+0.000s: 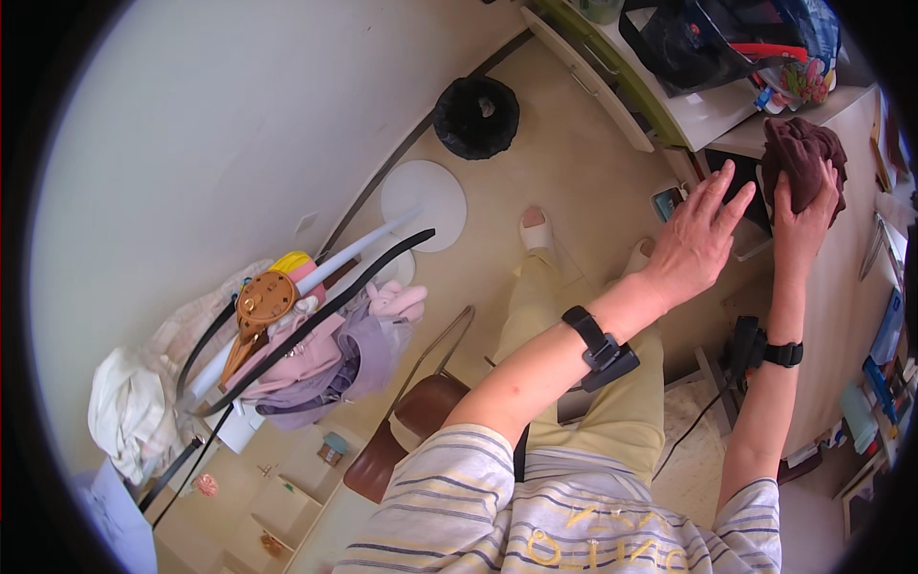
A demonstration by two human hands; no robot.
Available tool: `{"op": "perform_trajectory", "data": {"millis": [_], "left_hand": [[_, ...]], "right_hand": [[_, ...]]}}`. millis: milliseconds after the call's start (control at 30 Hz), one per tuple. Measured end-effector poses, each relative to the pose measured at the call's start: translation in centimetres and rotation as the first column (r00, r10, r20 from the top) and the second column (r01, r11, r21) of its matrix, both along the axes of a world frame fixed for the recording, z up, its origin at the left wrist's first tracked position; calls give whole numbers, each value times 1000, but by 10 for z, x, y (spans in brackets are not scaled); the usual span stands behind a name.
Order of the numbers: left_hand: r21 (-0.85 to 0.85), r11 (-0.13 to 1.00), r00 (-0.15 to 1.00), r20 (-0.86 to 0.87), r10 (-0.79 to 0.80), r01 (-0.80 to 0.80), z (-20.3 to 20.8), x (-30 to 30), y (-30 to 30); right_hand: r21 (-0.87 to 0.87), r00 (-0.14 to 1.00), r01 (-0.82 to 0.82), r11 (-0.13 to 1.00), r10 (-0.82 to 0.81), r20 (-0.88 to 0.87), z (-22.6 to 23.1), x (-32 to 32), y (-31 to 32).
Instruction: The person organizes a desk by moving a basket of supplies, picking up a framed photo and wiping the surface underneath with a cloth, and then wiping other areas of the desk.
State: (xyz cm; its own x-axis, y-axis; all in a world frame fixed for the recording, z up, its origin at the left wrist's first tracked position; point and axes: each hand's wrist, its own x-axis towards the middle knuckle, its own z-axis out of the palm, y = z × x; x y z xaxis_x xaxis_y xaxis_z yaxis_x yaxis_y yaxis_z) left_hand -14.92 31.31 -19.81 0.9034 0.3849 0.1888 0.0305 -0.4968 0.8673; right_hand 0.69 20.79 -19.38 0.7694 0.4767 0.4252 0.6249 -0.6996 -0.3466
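Observation:
At the upper right, my right hand [805,212] has its fingers curled over a bunched dark brown cloth [799,158], which sits at the edge of the pale wooden desk [830,316]. My left hand [690,239] hangs in the air to the left of it, fingers spread and nothing in them. Just past its fingers is an open-looking dark space under the desk edge [741,187]. A small dark rectangular object with a light screen-like face [666,203] shows beside the left fingers. Both wrists wear black straps with small devices.
Books and stationery [889,373] line the desk's right side. A white-and-green cabinet [612,77] carries a dark bag [708,48]. On the floor stand a black-lined bin [476,117] and a white round base [424,203]. A rack of clothes and bags [316,354] and a brown chair [430,407] are at left.

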Motion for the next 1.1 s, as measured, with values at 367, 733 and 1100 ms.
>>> {"op": "perform_trajectory", "data": {"millis": [367,733,1100], "left_hand": [[275,898,938,-75,-337,345,38,47,-93],[177,940,956,-35,-291,292,41,42,-118],[-333,940,986,117,121,-76,16,30,-37]], "right_hand": [[-127,964,-91,988,56,-258,30,-42,-120],[-145,928,-155,977,93,-361,38,-43,-145],[67,909,-349,935,355,-220,29,-43,-27]]}}
